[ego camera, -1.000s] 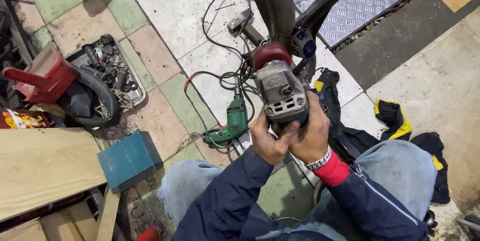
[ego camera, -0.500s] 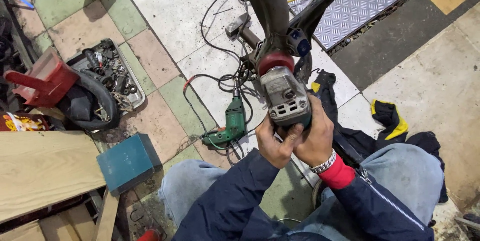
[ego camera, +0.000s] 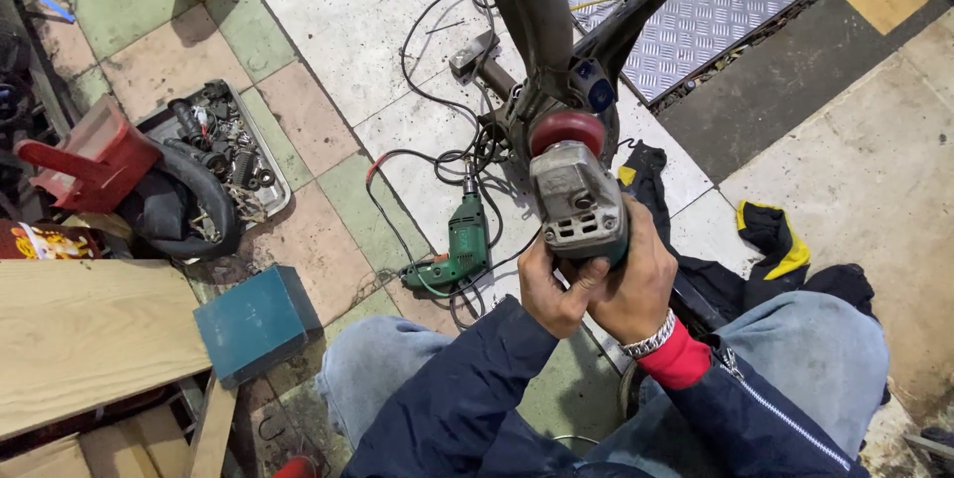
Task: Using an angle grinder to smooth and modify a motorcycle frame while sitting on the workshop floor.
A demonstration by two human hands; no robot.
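Note:
Both hands hold a grey angle grinder (ego camera: 576,195) with a red disc guard (ego camera: 566,128) at its far end. My left hand (ego camera: 550,284) wraps the body from the left and below. My right hand (ego camera: 636,284), with a metal bracelet and red cuff at the wrist, grips it from the right. The disc end rests against a dark metal bicycle frame (ego camera: 542,31) that rises out of the top of the view. My knees in blue jeans are below the tool.
A green electric drill (ego camera: 459,249) and tangled black cables (ego camera: 427,150) lie on the tiled floor. At left are a metal tray of parts (ego camera: 260,165), a rubber tube, a red stand (ego camera: 84,155), a teal box (ego camera: 253,322) and wooden boards (ego camera: 89,334). Dark clothing lies right.
The grinder and both hands have shifted slightly down and right in the view while staying pressed to the frame. The grip is the same.

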